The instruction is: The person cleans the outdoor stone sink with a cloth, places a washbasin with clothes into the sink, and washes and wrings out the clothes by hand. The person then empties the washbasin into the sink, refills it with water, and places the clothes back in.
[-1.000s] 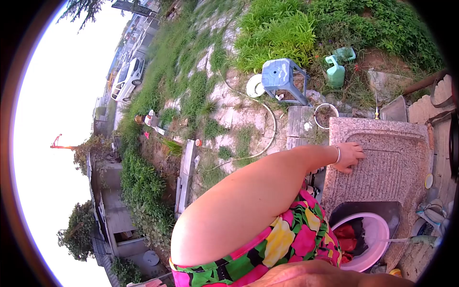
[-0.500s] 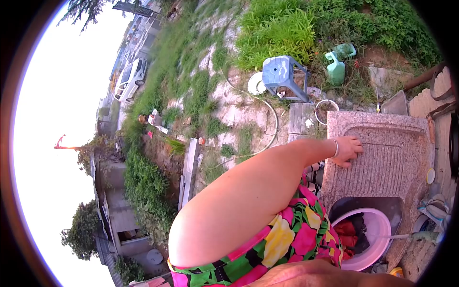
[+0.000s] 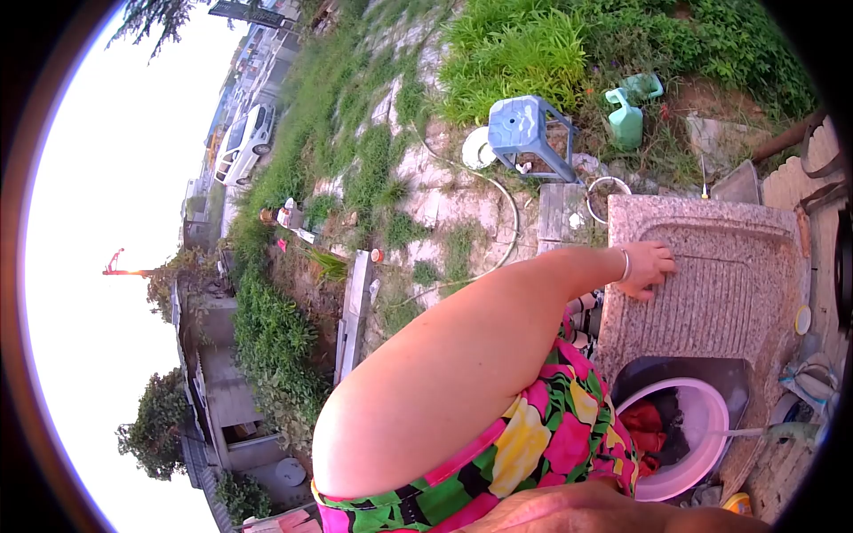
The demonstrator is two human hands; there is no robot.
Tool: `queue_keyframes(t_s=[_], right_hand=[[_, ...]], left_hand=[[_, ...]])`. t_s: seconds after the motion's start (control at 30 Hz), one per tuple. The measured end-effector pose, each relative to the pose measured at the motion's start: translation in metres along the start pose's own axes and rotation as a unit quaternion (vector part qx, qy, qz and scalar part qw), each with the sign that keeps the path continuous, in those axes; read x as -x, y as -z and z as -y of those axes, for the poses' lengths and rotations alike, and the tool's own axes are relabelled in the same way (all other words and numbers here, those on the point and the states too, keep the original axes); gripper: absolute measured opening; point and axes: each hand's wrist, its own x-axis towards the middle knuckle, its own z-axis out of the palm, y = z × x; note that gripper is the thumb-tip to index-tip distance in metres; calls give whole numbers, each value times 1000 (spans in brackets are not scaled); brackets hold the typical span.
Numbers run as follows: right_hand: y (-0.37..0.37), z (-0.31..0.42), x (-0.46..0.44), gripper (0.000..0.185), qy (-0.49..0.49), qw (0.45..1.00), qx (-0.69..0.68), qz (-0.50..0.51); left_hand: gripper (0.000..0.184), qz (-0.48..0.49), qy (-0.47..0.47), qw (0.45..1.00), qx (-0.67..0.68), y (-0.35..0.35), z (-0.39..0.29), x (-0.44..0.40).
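Observation:
My left hand [image 3: 649, 270] rests palm down on the speckled stone washboard [image 3: 711, 311], near its edge. The fingers are apart and slightly bent, holding nothing, and a silver bangle [image 3: 625, 265] circles the wrist. Below the ridged slab, a pink basin [image 3: 716, 422] sits in the dark sink hollow [image 3: 729, 375]. Red cloth [image 3: 641, 431] and dark cloth [image 3: 680, 453] lie inside it. A thin pale pipe [image 3: 742, 433] reaches over the basin's rim. Only bare skin, probably part of my right arm, shows along the bottom edge; my right hand is out of sight.
A blue plastic stool [image 3: 518, 126] stands on the paving beyond the washboard, near green jugs [image 3: 625, 124]. A hose [image 3: 511, 218] curves over the ground. Near the sink's right side are a bag [image 3: 809, 386] and a small round lid [image 3: 802, 320].
The view has shifted slightly, so the washboard and basin appear a little higher. My left hand stays on the washboard's edge, its fingers lying slightly differently.

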Motion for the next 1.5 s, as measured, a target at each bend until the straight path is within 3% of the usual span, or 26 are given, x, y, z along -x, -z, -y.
queue_keyframes(t_s=[0.33, 1.5], right_hand=[[-1, -3, 1, 33, -5, 1000, 2, 5], [-6, -8, 9, 36, -21, 1000, 12, 14]], left_hand=[[38, 37, 11, 999, 1, 6, -2, -1], [35, -20, -12, 1000, -2, 3, 0, 0]])
